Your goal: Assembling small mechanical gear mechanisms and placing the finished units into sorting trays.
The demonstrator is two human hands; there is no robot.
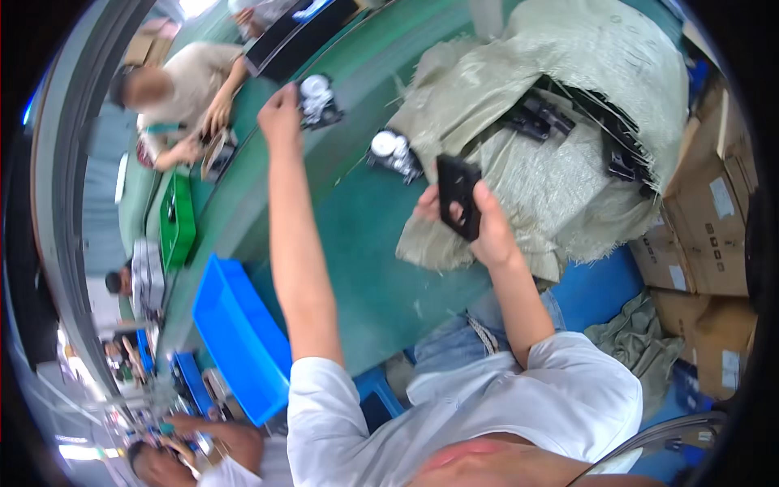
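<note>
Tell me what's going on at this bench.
The person's left hand is stretched out over the green bench, gripping a black-and-white part. The right hand holds up a black plastic piece with openings in it. A second black-and-white part lies on the bench between them. Beside the right hand, a pale woven sack gapes open, showing black pieces inside. Further off to the left, a co-worker handles something too blurred to name.
</note>
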